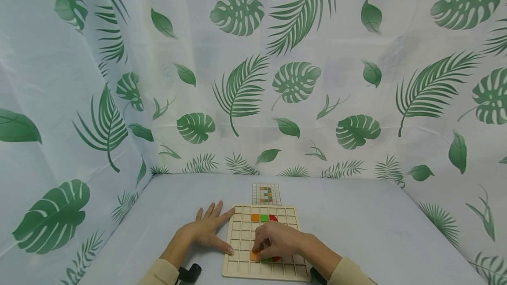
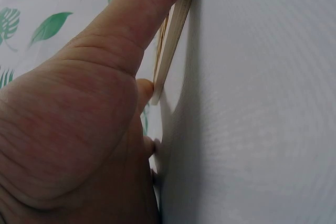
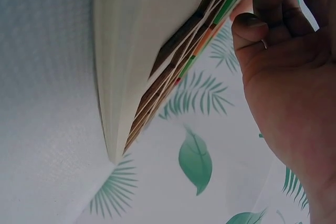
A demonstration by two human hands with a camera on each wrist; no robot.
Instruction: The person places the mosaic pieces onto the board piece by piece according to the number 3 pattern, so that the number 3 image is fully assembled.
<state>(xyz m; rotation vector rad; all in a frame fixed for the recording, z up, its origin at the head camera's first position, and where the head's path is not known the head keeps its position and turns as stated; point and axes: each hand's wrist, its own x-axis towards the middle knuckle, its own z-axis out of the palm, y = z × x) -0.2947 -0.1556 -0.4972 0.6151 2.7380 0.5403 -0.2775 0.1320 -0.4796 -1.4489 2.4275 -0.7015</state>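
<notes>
A light wooden grid board (image 1: 240,246) lies on the table. My left hand (image 1: 207,231) is spread flat beside it, with its thumb and index finger touching the board's left edge; in the left wrist view the thumb (image 2: 123,30) rests against that edge. Over the board's lower part, my right hand (image 1: 277,239) has its fingers bent and pinches an orange square tile (image 1: 253,256). Next to that tile are a green tile (image 1: 267,259) and a red tile (image 1: 276,259), partly covered by the hand. Between the tile rows, the hand hides some cells.
Along the board's upper row sit an orange tile (image 1: 255,217), a green tile (image 1: 264,217) and a red rounded tile (image 1: 273,217). Behind the board lies a pattern card (image 1: 257,190) printed with a coloured grid. A leaf-print curtain (image 1: 261,144) stands behind the pale table (image 1: 356,214).
</notes>
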